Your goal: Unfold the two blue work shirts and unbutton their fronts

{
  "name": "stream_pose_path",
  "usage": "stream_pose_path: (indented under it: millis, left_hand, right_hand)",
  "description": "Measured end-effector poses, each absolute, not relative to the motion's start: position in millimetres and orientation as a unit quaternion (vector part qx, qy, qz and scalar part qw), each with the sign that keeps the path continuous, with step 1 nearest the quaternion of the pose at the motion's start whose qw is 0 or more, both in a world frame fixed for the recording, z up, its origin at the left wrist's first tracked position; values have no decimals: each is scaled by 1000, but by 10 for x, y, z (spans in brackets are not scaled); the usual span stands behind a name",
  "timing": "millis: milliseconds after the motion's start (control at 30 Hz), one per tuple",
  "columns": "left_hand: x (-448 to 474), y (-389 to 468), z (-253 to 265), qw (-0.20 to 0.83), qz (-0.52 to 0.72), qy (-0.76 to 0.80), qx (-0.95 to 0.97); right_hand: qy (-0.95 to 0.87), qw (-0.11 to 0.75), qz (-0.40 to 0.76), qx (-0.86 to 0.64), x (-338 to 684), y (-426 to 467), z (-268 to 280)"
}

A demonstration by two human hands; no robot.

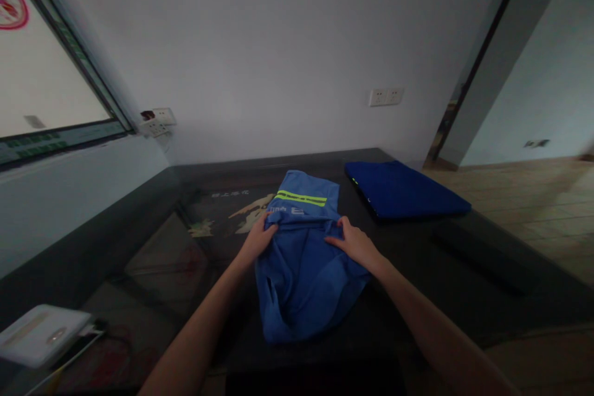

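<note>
A blue work garment (304,284) lies on the dark glossy table (208,306), its far part showing a yellow-green stripe and pale lettering. A fold crosses its middle, and the near part is loose and wrinkled. My left hand (260,234) grips the left end of this fold, thumb on top and fingers partly hidden by cloth. At the right end, my right hand (356,242) holds the fabric the same way, its thumb pointing inward across the cloth.
Right of the garment lies a flat, folded darker blue cloth (406,189). A long black object (477,257) sits nearer on the right. At lower left is a white device (44,335) with a cable. The wall carries sockets (386,97) behind the table.
</note>
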State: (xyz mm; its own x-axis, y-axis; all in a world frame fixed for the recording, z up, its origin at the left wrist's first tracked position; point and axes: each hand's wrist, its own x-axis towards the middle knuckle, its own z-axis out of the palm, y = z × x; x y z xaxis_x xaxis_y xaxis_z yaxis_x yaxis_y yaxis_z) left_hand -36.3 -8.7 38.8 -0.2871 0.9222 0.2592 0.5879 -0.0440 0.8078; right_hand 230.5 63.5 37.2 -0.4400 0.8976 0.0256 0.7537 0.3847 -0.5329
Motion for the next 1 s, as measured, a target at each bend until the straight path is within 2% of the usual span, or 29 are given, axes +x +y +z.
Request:
stream_pose_path:
  millis: [167, 267, 333, 433, 567, 667, 833, 1000]
  left_hand:
    - [-386, -127, 422, 200, 336, 670, 631]
    - [-405, -118, 431, 222, 326, 657, 643]
    - [-486, -89, 425, 232, 391, 674, 582]
    - [-721, -62, 424, 245, 553, 693, 392]
    - [-1064, -167, 516, 217, 743, 611, 168]
    - [-1182, -385, 644, 177, 784, 576, 152]
    - [-1182, -951, 740, 174, 692, 658, 242]
    - [-1206, -1481, 605, 200, 497, 790, 297]
  right_hand:
    - [-837, 72, 184, -510, 2322, 659, 403]
    - [-842, 58, 162, -512, 2309, 710, 389]
    - [-828, 65, 160, -533, 2350, 792, 388]
    - [-781, 104, 158, -595, 2535, 990, 403]
    - [-700, 218, 116, -670, 2914, 1257, 444]
    - [-692, 306, 100, -646, 3143, 1330, 510]
    - [-702, 387, 122, -585, 3460, 1144, 655]
    - [-687, 381, 158, -599, 3866, 885, 529]
